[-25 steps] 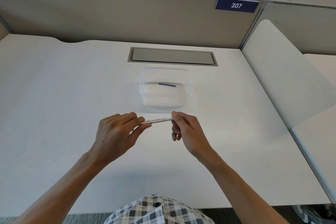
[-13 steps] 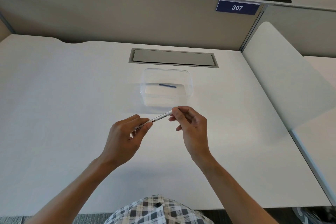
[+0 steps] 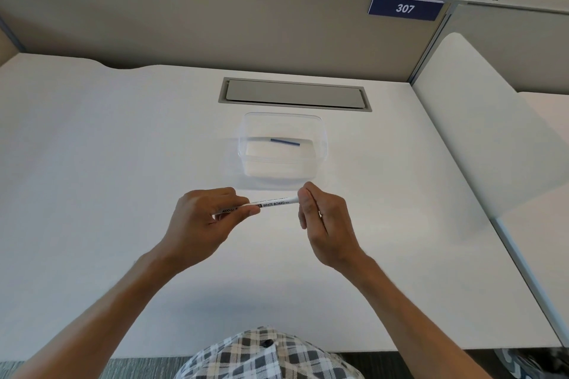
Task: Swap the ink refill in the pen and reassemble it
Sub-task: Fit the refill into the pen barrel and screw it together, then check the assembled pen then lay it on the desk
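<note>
Held level just near of the clear tub where the blue refill lies, the pen is pinched by the left hand and right hand, levelled since tilting 0.5 s ago; twisting the right end squarely should open it.

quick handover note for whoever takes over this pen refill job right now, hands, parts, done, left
Left hand: shut on the pen near its left end.
Right hand: fingertips pinching the pen's right end.
The pen, a white marker printed WHITE BOARD, is held level above the desk, just in front of the clear container.
A blue refill lies inside the container, towards its far side.
Done: the pen is in hand; whether it is opened yet cannot be told.
Left: open the pen, swap the refill, reassemble.
</note>
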`<state>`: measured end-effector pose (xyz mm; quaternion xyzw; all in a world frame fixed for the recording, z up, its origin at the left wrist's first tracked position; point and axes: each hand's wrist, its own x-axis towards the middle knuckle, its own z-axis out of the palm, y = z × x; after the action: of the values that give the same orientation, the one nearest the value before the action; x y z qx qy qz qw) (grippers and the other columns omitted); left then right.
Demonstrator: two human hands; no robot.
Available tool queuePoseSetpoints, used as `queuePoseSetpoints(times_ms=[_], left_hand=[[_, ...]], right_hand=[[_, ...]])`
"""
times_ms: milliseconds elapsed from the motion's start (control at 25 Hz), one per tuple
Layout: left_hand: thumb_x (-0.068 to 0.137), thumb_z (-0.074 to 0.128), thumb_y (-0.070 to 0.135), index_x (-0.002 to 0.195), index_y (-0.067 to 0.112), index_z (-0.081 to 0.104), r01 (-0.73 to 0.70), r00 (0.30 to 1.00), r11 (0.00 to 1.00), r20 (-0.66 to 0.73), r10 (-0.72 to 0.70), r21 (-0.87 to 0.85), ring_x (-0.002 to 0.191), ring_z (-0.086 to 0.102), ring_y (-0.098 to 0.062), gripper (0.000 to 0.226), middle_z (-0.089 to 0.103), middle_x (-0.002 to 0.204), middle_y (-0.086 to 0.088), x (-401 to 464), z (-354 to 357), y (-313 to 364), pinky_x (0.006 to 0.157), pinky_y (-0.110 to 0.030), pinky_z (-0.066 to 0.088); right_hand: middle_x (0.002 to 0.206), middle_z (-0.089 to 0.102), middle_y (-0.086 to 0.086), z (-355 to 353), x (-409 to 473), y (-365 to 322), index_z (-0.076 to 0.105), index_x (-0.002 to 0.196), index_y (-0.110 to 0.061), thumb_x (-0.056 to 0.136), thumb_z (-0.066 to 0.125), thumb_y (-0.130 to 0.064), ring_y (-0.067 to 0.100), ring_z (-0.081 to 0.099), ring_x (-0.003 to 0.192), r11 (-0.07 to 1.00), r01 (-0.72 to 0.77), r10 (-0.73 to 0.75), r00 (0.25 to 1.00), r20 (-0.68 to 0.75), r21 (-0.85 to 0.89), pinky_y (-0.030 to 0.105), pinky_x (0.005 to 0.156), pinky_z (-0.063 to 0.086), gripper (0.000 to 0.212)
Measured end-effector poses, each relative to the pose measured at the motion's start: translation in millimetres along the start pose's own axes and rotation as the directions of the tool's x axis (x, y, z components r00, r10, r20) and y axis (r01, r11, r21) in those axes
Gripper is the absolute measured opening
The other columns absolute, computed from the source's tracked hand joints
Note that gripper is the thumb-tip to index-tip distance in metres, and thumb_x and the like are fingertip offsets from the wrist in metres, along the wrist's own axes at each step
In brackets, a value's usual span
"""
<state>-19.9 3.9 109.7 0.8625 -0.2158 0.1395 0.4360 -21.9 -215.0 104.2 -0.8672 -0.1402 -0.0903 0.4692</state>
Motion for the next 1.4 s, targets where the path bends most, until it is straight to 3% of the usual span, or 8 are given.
queuePoseSetpoints(times_ms=[160,320,440,560,760,1000,1160,1400], left_hand=[[0.091,0.065,0.03,0.076,0.013,0.072,-0.262,0.955,0.864,-0.013,0.296,0.43,0.042,0.041,-0.023,0.023,0.05,0.055,0.001,1.5,-0.3,-3.1,0.037,-0.032,0.036],[0.088,0.071,0.026,0.079,0.01,0.071,-0.362,0.901,0.717,0.026,0.433,0.595,0.041,0.039,-0.023,0.018,0.052,0.057,-0.001,-0.4,6.6,-8.3,0.037,-0.03,0.034],[0.09,0.066,0.031,0.081,0.014,0.073,-0.277,0.946,0.843,-0.022,0.322,0.462,0.043,0.046,-0.022,0.021,0.055,0.059,0.002,-0.3,11.0,-7.7,0.038,-0.029,0.037],[0.09,0.061,0.037,0.082,0.015,0.072,-0.115,0.989,0.958,-0.06,0.135,0.264,0.048,0.049,-0.016,0.025,0.054,0.061,0.006,-1.2,14.0,-7.4,0.041,-0.033,0.041],[0.092,0.054,0.04,0.085,0.021,0.069,0.076,0.997,0.996,-0.008,-0.075,0.051,0.054,0.048,-0.013,0.026,0.051,0.063,0.011,-4.2,21.9,-6.7,0.051,-0.032,0.042],[0.093,0.061,0.015,0.1,0.033,0.066,0.361,0.925,0.897,0.222,-0.309,-0.255,0.068,0.066,-0.011,0.019,0.069,0.075,0.004,-9.6,41.3,10.1,0.059,-0.027,0.052],[0.085,0.07,0.031,0.097,0.033,0.066,0.295,0.949,0.954,0.138,-0.285,-0.061,0.072,0.066,-0.007,0.013,0.069,0.079,0.02,-15.9,56.6,9.1,0.066,-0.027,0.055],[0.084,0.057,0.048,0.089,0.031,0.069,0.26,0.95,0.96,0.154,-0.273,0.1,0.071,0.063,-0.005,0.021,0.066,0.074,0.022,-19.9,67.5,1.2,0.065,-0.031,0.054]], right_hand=[[0.052,0.03,-0.006,-1.0,7.6,-11.0,0.035,0.063,-0.01,0.106,0.038,-0.019,0.022,0.029,0.052,0.847,-0.396,0.356,0.918,0.174,0.356,0.02,0.046,0.031,0.044],[0.058,0.027,0.0,-7.9,15.5,-11.1,0.032,0.063,-0.015,0.104,0.041,-0.02,0.016,0.033,0.045,0.707,-0.61,0.521,0.792,0.319,0.358,0.022,0.049,0.031,0.042],[0.05,0.038,-0.004,-1.5,8.6,-7.2,0.041,0.06,-0.009,0.103,0.046,-0.023,0.023,0.043,0.049,0.79,-0.508,0.491,0.86,0.142,0.343,0.021,0.051,0.035,0.045],[0.06,0.062,-0.002,4.8,2.3,-5.6,0.059,0.07,-0.009,0.099,0.057,-0.029,0.025,0.063,0.064,0.86,-0.356,0.398,0.916,-0.043,0.365,0.025,0.057,0.042,0.036],[0.078,0.077,0.001,9.2,5.9,-9.5,0.073,0.08,-0.012,0.089,0.072,-0.018,0.014,0.072,0.079,0.763,-0.296,0.444,0.886,-0.133,0.575,0.021,0.057,0.048,0.01],[0.085,0.078,-0.003,17.9,16.9,-13.9,0.073,0.088,-0.016,0.096,0.062,-0.026,0.009,0.072,0.089,0.57,-0.351,0.586,0.807,-0.069,0.743,0.024,0.072,0.05,0.017],[0.072,0.068,0.0,29.7,18.2,-18.4,0.061,0.075,-0.016,0.104,0.043,-0.031,0.015,0.069,0.078,0.375,-0.388,0.616,0.783,0.087,0.842,0.031,0.082,0.046,0.037],[0.055,0.028,-0.003,40.6,21.0,-26.0,0.032,0.06,-0.017,0.1,0.039,-0.024,0.015,0.026,0.05,0.179,-0.277,0.678,0.73,0.085,0.944,0.028,0.053,0.022,0.042]])
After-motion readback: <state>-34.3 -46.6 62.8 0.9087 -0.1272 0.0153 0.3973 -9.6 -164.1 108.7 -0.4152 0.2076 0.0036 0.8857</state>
